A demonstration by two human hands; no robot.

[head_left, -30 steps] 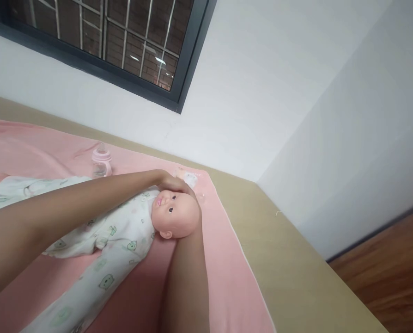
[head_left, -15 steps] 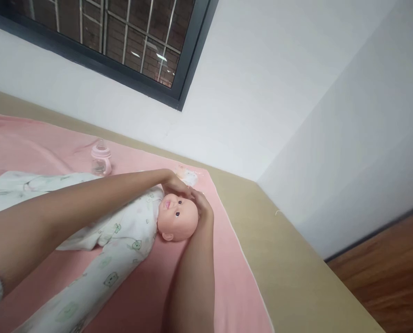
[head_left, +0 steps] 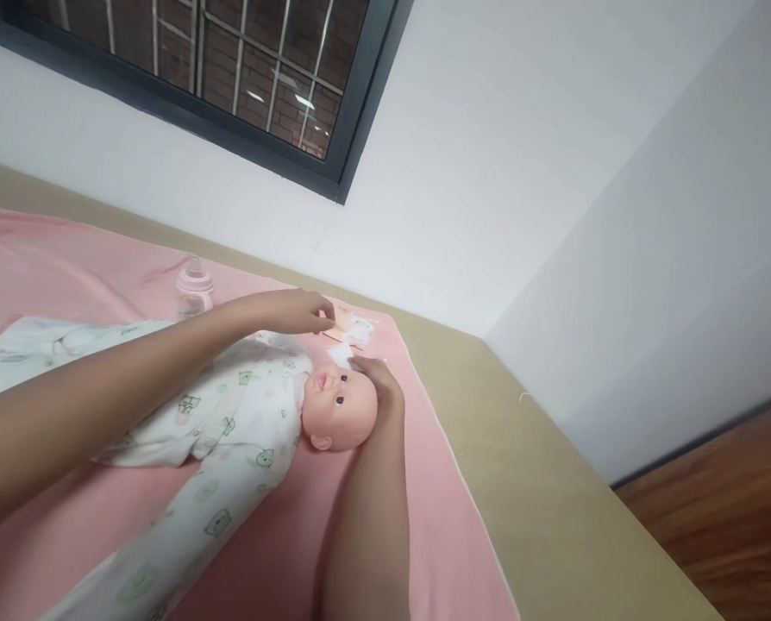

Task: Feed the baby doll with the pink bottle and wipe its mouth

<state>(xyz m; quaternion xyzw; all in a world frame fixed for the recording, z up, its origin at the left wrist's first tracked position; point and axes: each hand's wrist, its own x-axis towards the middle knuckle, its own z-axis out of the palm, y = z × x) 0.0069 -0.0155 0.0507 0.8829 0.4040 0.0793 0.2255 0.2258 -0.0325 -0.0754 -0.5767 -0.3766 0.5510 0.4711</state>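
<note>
Near the right-hand corner of the pink cloth point(head_left: 441, 517), which is spread over the tan tabletop point(head_left: 502, 483), your doll point(head_left: 249, 431) lies on its back, head toward the cloth's right edge. Its bald head point(head_left: 340, 414) is smooth and peach-pink, with two round dark eyes, a pink mouth and one small ear in sight on the side nearer you. The white outfit point(head_left: 243, 414) is printed with green bears and sits creased and loose, with one long sleeve stretching toward your near left; your left forearm hides part of the body. Your right hand point(head_left: 382, 378) curves around the crown, fingers bent, tips at a small white piece point(head_left: 340, 354) just beyond the head; you can't tell whether they pinch it. Your left hand point(head_left: 301, 309) is above the doll's far shoulder, fingers drooping near an orange-and-white packet point(head_left: 360, 329) at the cloth's far right corner; its grip can't be told. A clear, pink-topped bottle point(head_left: 195, 278) stands near the cloth's far edge, partly behind your left forearm.
</note>
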